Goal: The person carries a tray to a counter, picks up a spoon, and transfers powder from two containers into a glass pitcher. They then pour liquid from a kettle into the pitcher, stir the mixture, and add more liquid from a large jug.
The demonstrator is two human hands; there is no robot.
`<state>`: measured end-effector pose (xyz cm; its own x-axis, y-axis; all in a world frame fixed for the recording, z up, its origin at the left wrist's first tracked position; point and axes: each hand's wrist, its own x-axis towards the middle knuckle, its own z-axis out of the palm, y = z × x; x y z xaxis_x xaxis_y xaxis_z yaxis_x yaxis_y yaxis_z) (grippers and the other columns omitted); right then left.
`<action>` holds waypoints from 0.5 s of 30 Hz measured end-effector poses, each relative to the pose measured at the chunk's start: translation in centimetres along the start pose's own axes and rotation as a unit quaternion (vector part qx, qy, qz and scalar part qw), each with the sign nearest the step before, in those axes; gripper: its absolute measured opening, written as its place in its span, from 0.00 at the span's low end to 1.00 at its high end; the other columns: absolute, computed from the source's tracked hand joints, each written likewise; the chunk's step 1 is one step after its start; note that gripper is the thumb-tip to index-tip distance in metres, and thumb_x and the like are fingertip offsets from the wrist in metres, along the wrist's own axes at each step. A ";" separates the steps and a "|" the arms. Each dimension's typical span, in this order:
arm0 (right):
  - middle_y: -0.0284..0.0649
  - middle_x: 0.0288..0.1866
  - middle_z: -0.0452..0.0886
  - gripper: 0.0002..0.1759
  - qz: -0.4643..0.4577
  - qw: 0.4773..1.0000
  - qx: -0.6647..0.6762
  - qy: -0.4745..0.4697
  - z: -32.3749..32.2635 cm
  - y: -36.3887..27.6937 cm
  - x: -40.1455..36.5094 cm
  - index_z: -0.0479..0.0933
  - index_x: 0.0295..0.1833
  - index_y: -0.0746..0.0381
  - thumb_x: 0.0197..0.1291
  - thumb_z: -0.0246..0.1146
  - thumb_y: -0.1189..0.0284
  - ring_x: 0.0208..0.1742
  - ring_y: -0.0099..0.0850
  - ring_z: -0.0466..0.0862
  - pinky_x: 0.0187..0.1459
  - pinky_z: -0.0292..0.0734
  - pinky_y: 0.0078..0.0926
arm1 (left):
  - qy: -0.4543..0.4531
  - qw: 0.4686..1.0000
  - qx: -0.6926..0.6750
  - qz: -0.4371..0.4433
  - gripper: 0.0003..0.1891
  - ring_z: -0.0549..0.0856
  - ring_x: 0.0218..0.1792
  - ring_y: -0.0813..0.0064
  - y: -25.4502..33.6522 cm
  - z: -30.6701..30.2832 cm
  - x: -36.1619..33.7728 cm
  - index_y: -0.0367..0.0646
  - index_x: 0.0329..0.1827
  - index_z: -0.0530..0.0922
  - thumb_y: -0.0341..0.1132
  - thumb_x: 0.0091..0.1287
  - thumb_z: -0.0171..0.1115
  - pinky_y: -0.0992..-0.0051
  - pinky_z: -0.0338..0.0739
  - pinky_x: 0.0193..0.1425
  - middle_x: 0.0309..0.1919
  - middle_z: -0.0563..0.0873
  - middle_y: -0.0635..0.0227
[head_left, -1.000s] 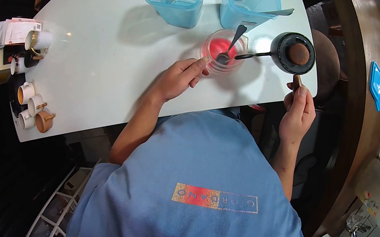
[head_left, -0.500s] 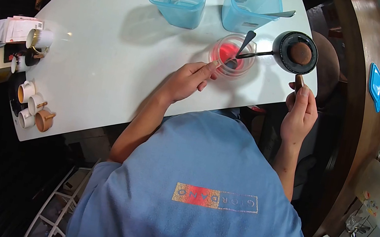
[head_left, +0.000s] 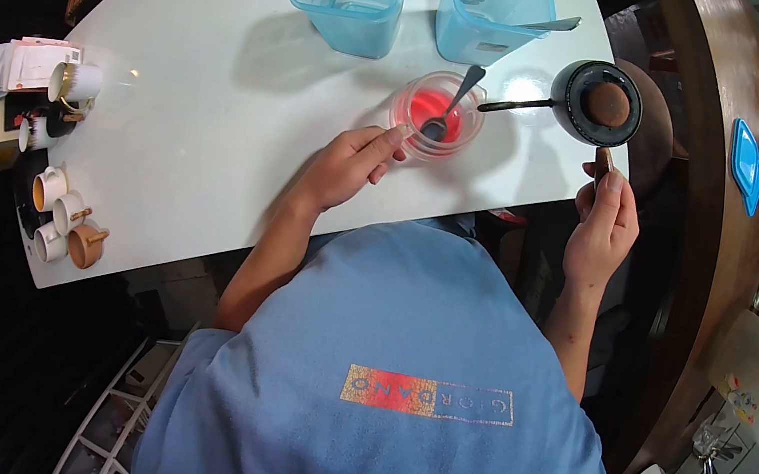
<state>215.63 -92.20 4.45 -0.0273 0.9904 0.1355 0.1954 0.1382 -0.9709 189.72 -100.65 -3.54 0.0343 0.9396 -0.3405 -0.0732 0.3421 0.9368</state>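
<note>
Clear bowl (head_left: 429, 105) with red contents on a white table (head_left: 185, 132); a spoon (head_left: 469, 80) leans inside. The left hand (head_left: 348, 169), nearer, pinches its near-left rim. Right of the bowl, the right hand (head_left: 601, 238) grips a black kettle (head_left: 581, 123), thin spout (head_left: 521, 106) pointing bowlward.

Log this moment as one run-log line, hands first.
left hand: pinching rim of clear container, spoon inside | right hand: gripping handle of round black vessel | table: two blue tubs, one holding utensil
</note>
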 end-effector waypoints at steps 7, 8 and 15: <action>0.34 0.37 0.77 0.20 0.006 0.999 -0.013 -0.039 -0.7 0.4 -0.4 0.75 0.53 0.72 0.72 0.48 0.65 0.25 0.14 0.61 0.26 0.56 0.14 | -0.006 1.000 -0.011 0.009 0.26 0.66 0.22 0.87 0.6 0.4 1.3 0.35 0.37 0.78 0.52 0.74 0.43 0.84 0.59 0.28 0.17 0.69 0.77; 0.34 0.37 0.77 0.20 0.005 0.999 -0.013 -0.039 -0.7 0.4 -0.4 0.75 0.53 0.72 0.72 0.48 0.65 0.25 0.14 0.61 0.26 0.56 0.14 | -0.005 1.000 -0.010 0.010 0.26 0.66 0.22 0.87 0.6 0.6 1.3 0.35 0.37 0.78 0.52 0.74 0.43 0.84 0.59 0.28 0.17 0.69 0.77; 0.34 0.35 0.77 0.20 0.005 0.999 0.000 -0.033 -0.6 0.4 -0.4 0.75 0.51 0.72 0.72 0.48 0.65 0.24 0.14 0.61 0.26 0.55 0.14 | 0.001 0.999 0.014 -0.034 0.25 0.66 0.21 0.87 0.4 1.4 0.4 0.36 0.36 0.79 0.52 0.74 0.45 0.83 0.61 0.28 0.17 0.70 0.77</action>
<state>216.27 -92.49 4.13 -0.0902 0.9896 0.1117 0.1968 0.1277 -0.9721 191.07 -100.10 -3.19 0.0368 0.9143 -0.4034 -0.0435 0.4047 0.9134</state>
